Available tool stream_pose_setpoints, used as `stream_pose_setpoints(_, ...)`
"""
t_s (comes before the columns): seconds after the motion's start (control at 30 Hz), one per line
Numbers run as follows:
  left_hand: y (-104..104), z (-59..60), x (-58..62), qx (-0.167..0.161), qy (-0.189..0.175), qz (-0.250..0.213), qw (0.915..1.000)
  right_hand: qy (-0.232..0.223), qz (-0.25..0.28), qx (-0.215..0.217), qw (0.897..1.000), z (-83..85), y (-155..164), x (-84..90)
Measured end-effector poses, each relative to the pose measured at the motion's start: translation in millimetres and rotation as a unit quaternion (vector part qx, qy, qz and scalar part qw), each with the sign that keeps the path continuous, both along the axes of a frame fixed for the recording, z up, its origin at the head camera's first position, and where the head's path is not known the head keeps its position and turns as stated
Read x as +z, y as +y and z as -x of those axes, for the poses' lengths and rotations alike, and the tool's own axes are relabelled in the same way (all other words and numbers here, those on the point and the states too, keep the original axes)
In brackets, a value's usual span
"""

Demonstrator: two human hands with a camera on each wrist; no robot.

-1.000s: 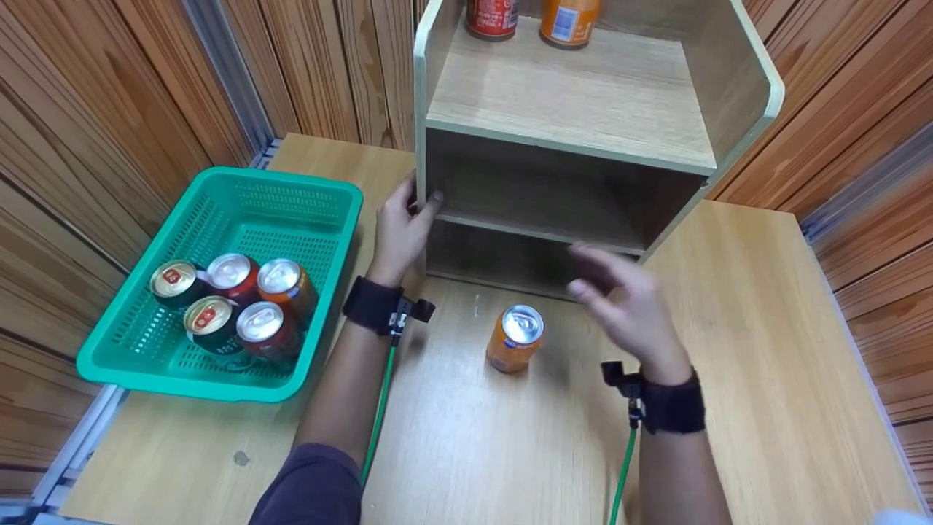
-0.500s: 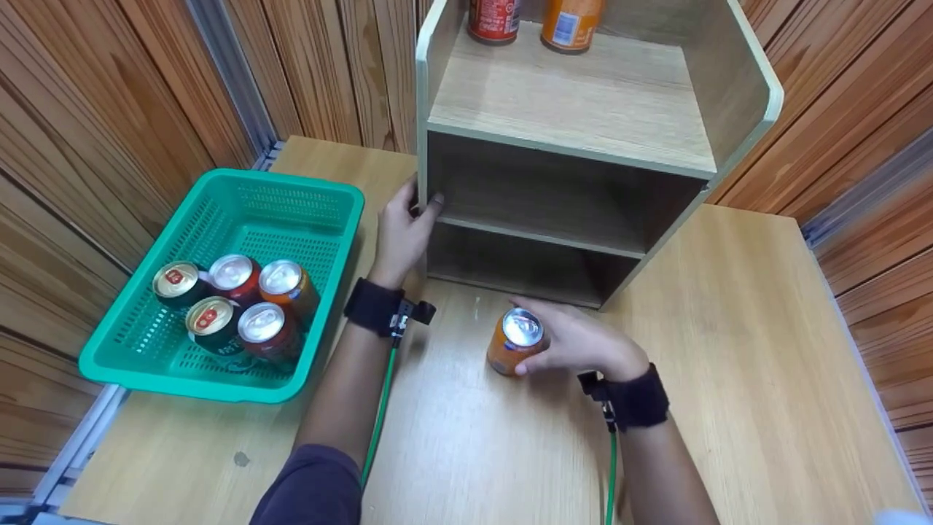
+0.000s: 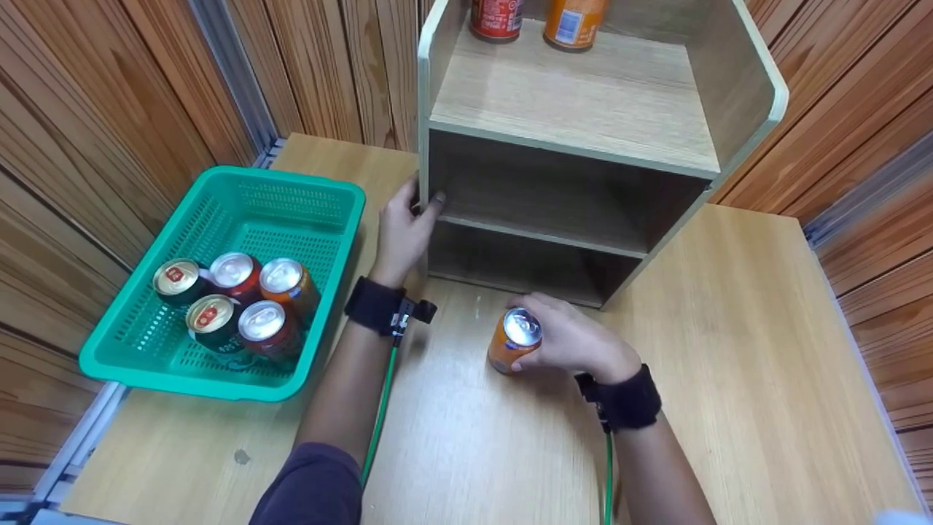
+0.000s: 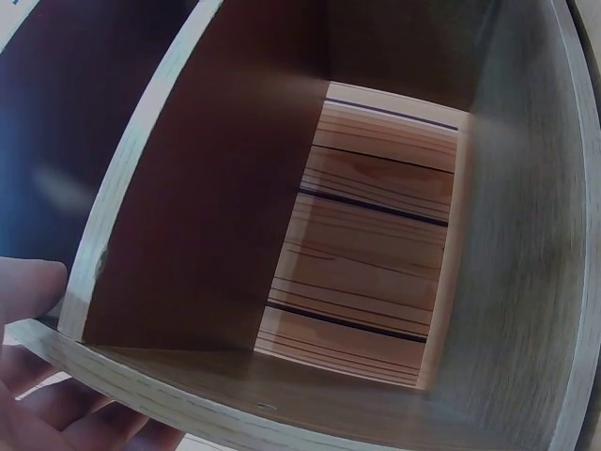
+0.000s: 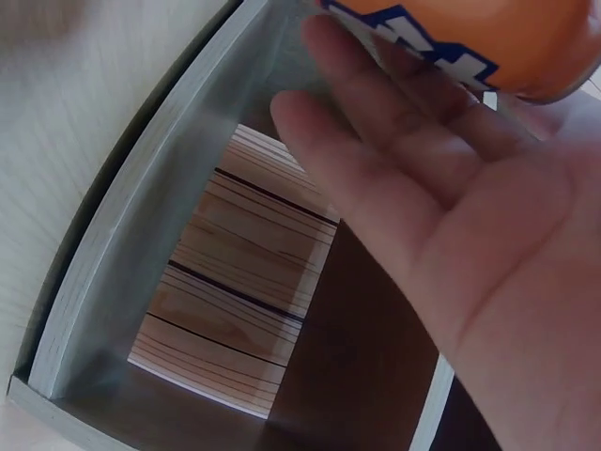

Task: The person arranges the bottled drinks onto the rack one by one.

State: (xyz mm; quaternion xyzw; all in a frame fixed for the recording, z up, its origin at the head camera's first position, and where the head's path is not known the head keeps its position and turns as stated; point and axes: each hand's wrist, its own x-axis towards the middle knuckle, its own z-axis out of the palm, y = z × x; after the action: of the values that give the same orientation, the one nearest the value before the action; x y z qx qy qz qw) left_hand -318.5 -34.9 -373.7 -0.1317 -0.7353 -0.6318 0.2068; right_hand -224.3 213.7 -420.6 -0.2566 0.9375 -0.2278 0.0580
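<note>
Wooden planks line the walls around a pale desk [image 3: 729, 364] that fills the lower part of the head view. On the desk, in the upper middle of the frame, stands a wooden shelf unit [image 3: 568, 109] with open compartments; its top level carries a red can [image 3: 496, 18] and an orange can on top [image 3: 572, 22] at the upper edge of the frame.

At the left of the frame sits a green plastic basket [image 3: 291, 197] holding five upright cans [image 3: 233, 299] bunched in its near corner.

Left of the shelf unit's front, the left hand [image 3: 401, 233] grips the unit's left side panel, the thumb hooked around the front edge and the fingers against the outer face; in the left wrist view the fingers [image 4: 28, 287] lie against that panel's edge.

Just in front of the shelf unit, in the lower middle of the frame, the right hand [image 3: 576, 339] wraps its grip around the orange can [image 3: 510, 343], which stands upright on the desk. In the right wrist view the fingers [image 5: 394, 122] curl against the can's orange side [image 5: 498, 28].
</note>
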Motion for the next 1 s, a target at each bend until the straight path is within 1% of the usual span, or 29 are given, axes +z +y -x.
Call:
stream_pose_setpoints(0.27, 2, -1.0, 1.2, 0.004, 0.015, 0.004, 0.9999, 0.023, 0.009, -0.001, 1.000, -3.9, 0, 2.7)
stream_pose_setpoints(0.37, 3, -1.3, 2.8, 0.004, 0.019, 0.008, 0.9998, 0.039, 0.011, 0.007, 0.999, -3.9, 2, 2.6)
stream_pose_setpoints(0.47, 3, -1.5, 3.6, 0.001, 0.019, 0.009, 0.9998, 0.053, 0.014, 0.014, 0.998, -3.8, 5, 3.6)
stream_pose_setpoints(0.53, 3, -1.4, 3.7, -0.002, 0.017, 0.010, 0.9998, 0.061, 0.016, 0.011, 0.998, -3.8, 8, 5.7)
stream_pose_setpoints(0.67, 2, -1.3, 3.7, -0.006, 0.014, 0.007, 0.9999, 0.087, 0.033, -0.003, 0.996, -4.3, 17, 15.0)
stream_pose_setpoints(0.8, 1, -0.9, 3.7, -0.007, 0.015, 0.003, 0.9999, 0.110, 0.078, -0.014, 0.991, -6.2, 26, 26.9)
stream_pose_setpoints(0.9, -1, -0.4, 2.4, -0.008, 0.014, 0.004, 0.9999, 0.110, 0.109, -0.020, 0.988, -8.2, 31, 36.4)
stream_pose_setpoints(1.0, -3, 0.5, 0.6, -0.010, 0.008, 0.005, 0.9999, 0.120, 0.112, -0.016, 0.986, -9.2, 36, 49.5)
